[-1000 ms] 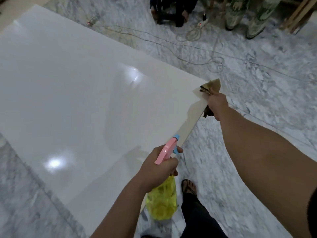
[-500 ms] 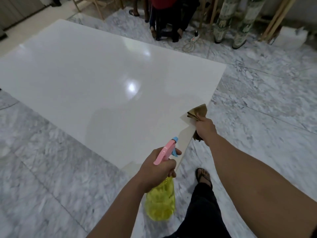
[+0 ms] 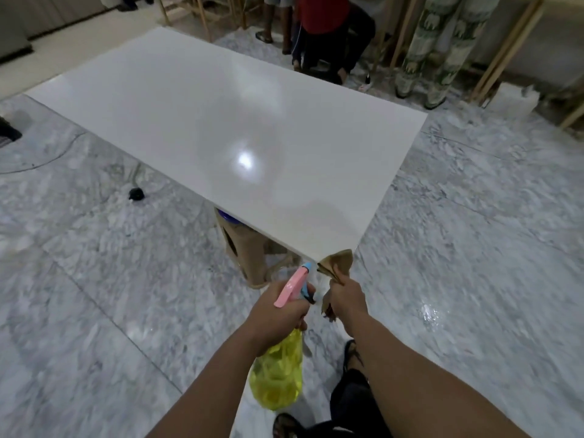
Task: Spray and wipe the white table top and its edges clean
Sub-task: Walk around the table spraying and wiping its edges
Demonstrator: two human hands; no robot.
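Left hand (image 3: pixel 274 314) is gripping the neck of a yellow spray bottle (image 3: pixel 278 376), fingers curled tight beneath its pink trigger head (image 3: pixel 290 287); nozzle is pointing toward the table's near corner. Right hand (image 3: pixel 346 297) is clenching a bunched brown cloth (image 3: pixel 336 263), which is touching that corner of the white table top (image 3: pixel 240 121). Table is sitting over a marble floor (image 3: pixel 94 295).

A: Hands?
B: Left hand (image 3: pixel 274 314) grips yellow spray bottle (image 3: pixel 278 377), pink trigger head up. Right hand (image 3: pixel 347 298) pinches brown cloth (image 3: pixel 337 263) at near corner of white table top (image 3: pixel 240 121).
A: Surroundings?
B: Grey marble floor (image 3: pixel 474 235); wooden stool (image 3: pixel 249 251) under table; people's legs beyond far edge.
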